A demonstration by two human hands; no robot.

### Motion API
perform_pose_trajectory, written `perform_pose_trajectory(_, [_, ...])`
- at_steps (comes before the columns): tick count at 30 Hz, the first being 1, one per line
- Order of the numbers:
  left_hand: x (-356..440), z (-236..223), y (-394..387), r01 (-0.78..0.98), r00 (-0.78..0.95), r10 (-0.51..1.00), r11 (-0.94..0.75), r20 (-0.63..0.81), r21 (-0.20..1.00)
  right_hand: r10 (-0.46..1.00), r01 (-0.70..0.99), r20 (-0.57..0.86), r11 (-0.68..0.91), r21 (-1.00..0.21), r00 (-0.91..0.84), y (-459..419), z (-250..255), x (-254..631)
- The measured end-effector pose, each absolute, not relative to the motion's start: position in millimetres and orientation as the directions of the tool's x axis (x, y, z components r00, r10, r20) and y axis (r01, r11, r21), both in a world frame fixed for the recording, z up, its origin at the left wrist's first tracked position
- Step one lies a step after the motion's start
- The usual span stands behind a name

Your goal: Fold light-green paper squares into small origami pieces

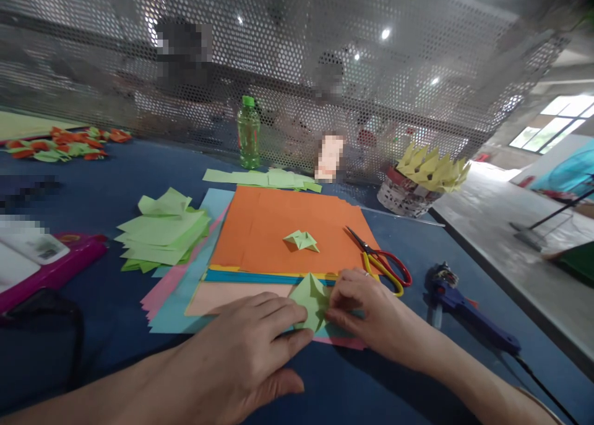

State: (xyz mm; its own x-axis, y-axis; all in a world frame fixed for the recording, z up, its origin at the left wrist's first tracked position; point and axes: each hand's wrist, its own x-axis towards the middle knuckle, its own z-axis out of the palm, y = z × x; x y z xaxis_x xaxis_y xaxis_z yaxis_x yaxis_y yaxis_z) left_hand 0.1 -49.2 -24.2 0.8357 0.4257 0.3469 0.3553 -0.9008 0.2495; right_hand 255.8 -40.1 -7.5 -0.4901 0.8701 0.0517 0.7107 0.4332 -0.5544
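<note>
A light green sheet of folded paper (312,298) with creases and a pointed top lies at the front of a stack of coloured paper (288,208). Stretched fingers of my left hand (260,341) rest on its left side, the thumb standing apart below. My right hand (359,304) pinches the right edge between thumb and curled fingers, covering part of it. Just behind, a small folded green paper piece (301,240) sits on the orange top sheet. Scissors (383,261) with red and yellow handles lie right of it, closest to my right hand.
Green paper squares (160,233) are piled at left, green strips (264,178) behind. A green bottle (249,134) and pot of yellow folded paper (411,187) stand near the perforated screen. A blue glue gun (473,313) with cord lies right; a magenta object (83,252) left.
</note>
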Motion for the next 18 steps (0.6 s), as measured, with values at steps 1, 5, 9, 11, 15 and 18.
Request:
perform_pose_trajectory(1, [0.4,-23.4,-49.2,0.355,0.837,0.426,-0.900,0.343,0.251,0.876,0.715,0.055,0.426,-0.555,-0.479,-40.2,-8.2,255.3])
perform_pose_trajectory(5, [1.7,-20.8,-49.5,0.361,0.844,0.433,-0.895,0.316,0.263,0.887,0.723,0.058,0.411,-0.556,-0.459,-40.8,-9.9,253.9])
perform_pose_trajectory(9, [3.8,-21.5,-49.7,0.386,0.854,0.444,-0.891,0.272,0.240,0.884,0.718,0.058,0.414,-0.560,-0.464,-40.1,-10.6,254.1])
perform_pose_trajectory(11, [5.1,-22.5,-49.8,0.401,0.854,0.452,-0.888,0.259,0.226,0.881,0.714,0.065,0.422,-0.559,-0.469,-39.4,-10.4,254.4])
perform_pose_trajectory(15, [7.6,-23.9,-49.8,0.406,0.854,0.456,-0.885,0.252,0.228,0.881,0.716,0.067,0.422,-0.556,-0.468,-38.6,-9.0,253.9])
perform_pose_trajectory(18, [8.2,-24.8,-49.5,0.411,0.851,0.463,-0.881,0.249,0.233,0.883,0.722,0.056,0.416,-0.554,-0.466,-38.7,-8.7,253.2])
